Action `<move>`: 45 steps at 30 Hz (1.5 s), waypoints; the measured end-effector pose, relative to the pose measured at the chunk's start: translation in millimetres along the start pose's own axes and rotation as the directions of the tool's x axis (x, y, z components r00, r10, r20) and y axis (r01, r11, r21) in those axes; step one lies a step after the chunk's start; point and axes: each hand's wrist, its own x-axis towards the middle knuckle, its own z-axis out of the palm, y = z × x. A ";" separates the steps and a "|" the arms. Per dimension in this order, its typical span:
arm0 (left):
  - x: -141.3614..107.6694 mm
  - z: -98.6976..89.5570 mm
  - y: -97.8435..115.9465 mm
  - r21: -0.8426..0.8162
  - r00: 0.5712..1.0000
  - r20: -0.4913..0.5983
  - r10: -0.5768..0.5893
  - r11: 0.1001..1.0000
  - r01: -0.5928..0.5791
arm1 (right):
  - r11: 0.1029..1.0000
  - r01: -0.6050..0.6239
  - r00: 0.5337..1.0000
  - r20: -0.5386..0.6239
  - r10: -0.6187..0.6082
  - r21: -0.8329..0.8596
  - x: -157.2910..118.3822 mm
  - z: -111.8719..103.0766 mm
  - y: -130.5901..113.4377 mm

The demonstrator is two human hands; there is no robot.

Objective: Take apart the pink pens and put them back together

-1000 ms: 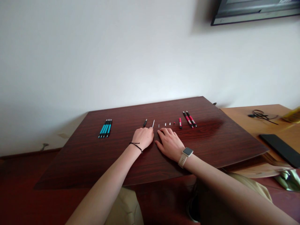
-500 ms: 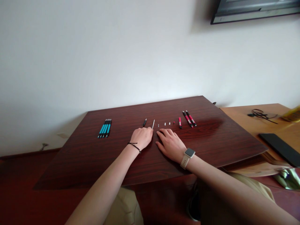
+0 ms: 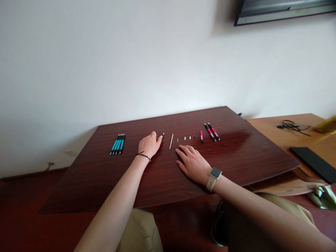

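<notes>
My left hand (image 3: 149, 144) is at a small black pen part (image 3: 163, 135), its thumb and fingers closed around the part's side. Lying open on the dark table (image 3: 105, 182), my right hand (image 3: 193, 161) has its fingers spread and holds nothing. Between the hands lies a thin white refill (image 3: 171, 141). A tiny spring (image 3: 177, 140), two small white pieces (image 3: 187, 138) and a tiny red piece (image 3: 195, 136) form a row to its right. Beyond them are a short pink barrel (image 3: 201, 136) and two pink-and-black pens (image 3: 212, 132).
Several turquoise pens (image 3: 117, 144) lie side by side on the left of the table. On a lighter wooden table (image 3: 265, 127) at the right are a black cable (image 3: 291, 126), a dark flat object (image 3: 313, 163) and something yellow (image 3: 327, 126).
My left hand has let go of the white refill and moved left to the small black pen part. My right hand has barely moved.
</notes>
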 end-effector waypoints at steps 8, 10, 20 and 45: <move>5.2 12.7 5.5 0.041 0.988 -0.043 0.149 0.988 -0.147 | 1.000 -0.005 1.000 -0.004 0.005 0.006 -0.8 -1.4 0.0; 4.2 12.5 3.5 0.047 0.986 -0.032 0.161 0.986 -0.159 | 1.000 -0.002 1.000 -0.008 0.002 0.024 -0.5 -1.8 2.0; -41.3 -5.4 16.3 -0.029 0.818 -0.130 0.561 0.822 -0.569 | 0.592 -0.173 0.971 0.034 0.238 0.787 11.6 -12.0 27.1; -82.5 -16.7 21.8 -0.926 0.937 -0.044 0.347 0.337 -0.169 | -0.094 -0.138 0.940 0.161 0.301 0.986 24.2 -1.1 7.4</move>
